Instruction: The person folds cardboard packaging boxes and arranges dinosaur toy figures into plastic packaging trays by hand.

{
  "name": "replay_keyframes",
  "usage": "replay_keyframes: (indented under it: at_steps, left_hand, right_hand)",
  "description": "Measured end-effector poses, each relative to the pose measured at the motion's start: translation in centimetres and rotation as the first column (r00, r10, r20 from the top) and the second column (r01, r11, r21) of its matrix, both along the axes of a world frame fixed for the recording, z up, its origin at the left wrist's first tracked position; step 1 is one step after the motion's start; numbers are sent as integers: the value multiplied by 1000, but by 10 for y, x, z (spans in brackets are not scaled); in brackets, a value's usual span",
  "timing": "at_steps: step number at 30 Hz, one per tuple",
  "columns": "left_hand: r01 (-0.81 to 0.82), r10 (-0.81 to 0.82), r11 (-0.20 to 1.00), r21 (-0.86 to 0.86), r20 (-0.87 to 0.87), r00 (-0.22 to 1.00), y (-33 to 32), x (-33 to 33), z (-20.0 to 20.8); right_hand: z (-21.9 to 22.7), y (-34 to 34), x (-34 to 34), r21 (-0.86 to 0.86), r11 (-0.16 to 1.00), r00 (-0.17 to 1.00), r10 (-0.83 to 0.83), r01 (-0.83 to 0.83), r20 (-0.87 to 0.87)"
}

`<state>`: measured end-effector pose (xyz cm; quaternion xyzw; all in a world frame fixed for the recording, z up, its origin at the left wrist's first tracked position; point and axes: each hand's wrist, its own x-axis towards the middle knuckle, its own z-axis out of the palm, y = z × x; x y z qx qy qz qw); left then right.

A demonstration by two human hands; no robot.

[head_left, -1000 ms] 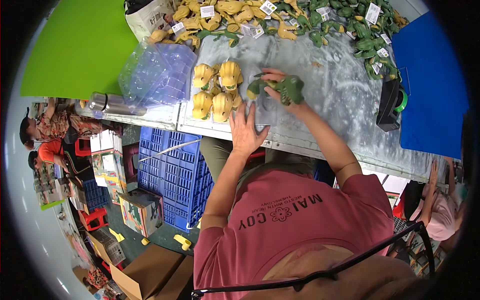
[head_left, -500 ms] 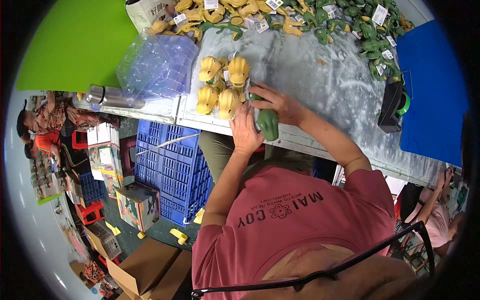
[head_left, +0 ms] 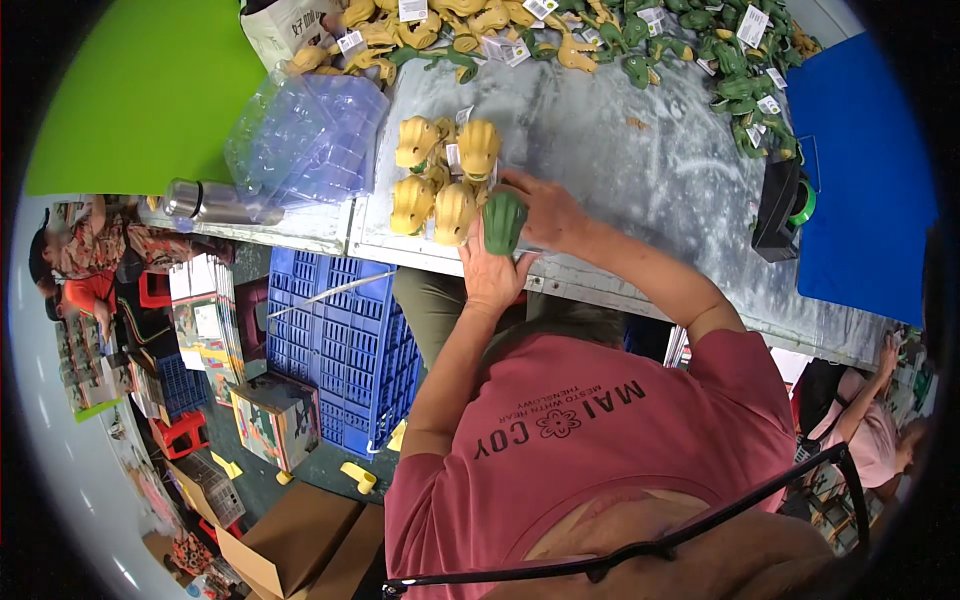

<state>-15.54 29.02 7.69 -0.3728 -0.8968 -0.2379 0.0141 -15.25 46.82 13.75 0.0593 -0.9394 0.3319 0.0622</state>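
A green toy dinosaur (head_left: 504, 222), its rounded ridged head uppermost, stands at the table's front edge between my two hands. My left hand (head_left: 491, 276) grips it from the near side, with its fingers partly hidden behind the toy. From the right, my right hand (head_left: 552, 212) bends its fingers around the far side of the same toy; the fingertips are partly covered. Just left of it, several yellow toy dinosaurs (head_left: 411, 205) are grouped closely together, with white tags between them and some green showing beneath.
Clear plastic trays (head_left: 300, 135) lie stacked to the left, beside a steel flask (head_left: 215, 200). Heaps of yellow toys (head_left: 470, 25) and green toys (head_left: 740, 90) line the far edge. A black tape dispenser (head_left: 778, 215) sits right. Blue crates (head_left: 335, 350) stand below; co-workers sit at both sides.
The green toy has moved up and left, turning more upright beside the yellow group. My left fingers have slid behind it, and my right hand has drawn in closer around it.
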Motion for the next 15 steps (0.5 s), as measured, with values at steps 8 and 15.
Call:
replay_keyframes:
  at_steps: [8,15]
  left_hand:
    - [21,-29,989,-149,-48,998,-9,10,-4]
    - [20,-30,994,-110,-91,995,-4,10,17]
  right_hand:
    - [-27,0,-10,114,992,997,53,-60,63]
    - [13,64,7,-122,991,981,-81,60,-177]
